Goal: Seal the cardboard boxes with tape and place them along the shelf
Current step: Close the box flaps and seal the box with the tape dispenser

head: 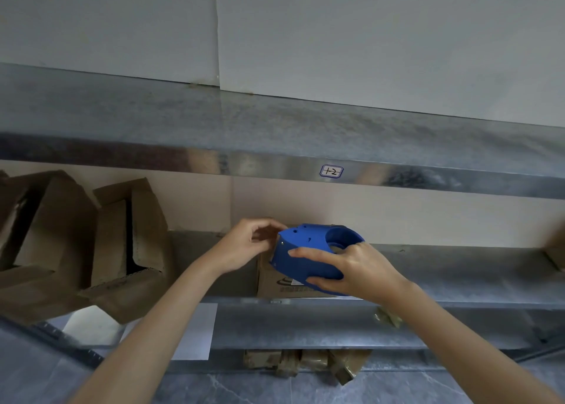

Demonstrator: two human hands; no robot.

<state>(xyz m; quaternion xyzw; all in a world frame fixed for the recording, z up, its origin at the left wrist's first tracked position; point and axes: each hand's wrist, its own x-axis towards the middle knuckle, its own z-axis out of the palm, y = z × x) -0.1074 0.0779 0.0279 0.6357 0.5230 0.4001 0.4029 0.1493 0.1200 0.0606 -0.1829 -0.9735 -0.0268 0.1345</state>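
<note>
A blue plastic tape dispenser (308, 250) is held above a small cardboard box (282, 282) that stands on the metal shelf (458, 269). My right hand (348, 269) grips the dispenser from the right side, fingers over its top and thumb under it. My left hand (249, 243) is at the dispenser's left end, its fingertips curled at the edge there; the tape itself is too small to make out. Most of the box is hidden behind the dispenser and my hands.
Several open cardboard boxes (76, 235) with raised flaps crowd the left of the same shelf. Another box edge (555, 250) shows at far right. An upper shelf (275, 134) carries a label (331, 171). Crumpled tape scraps (308, 362) lie below.
</note>
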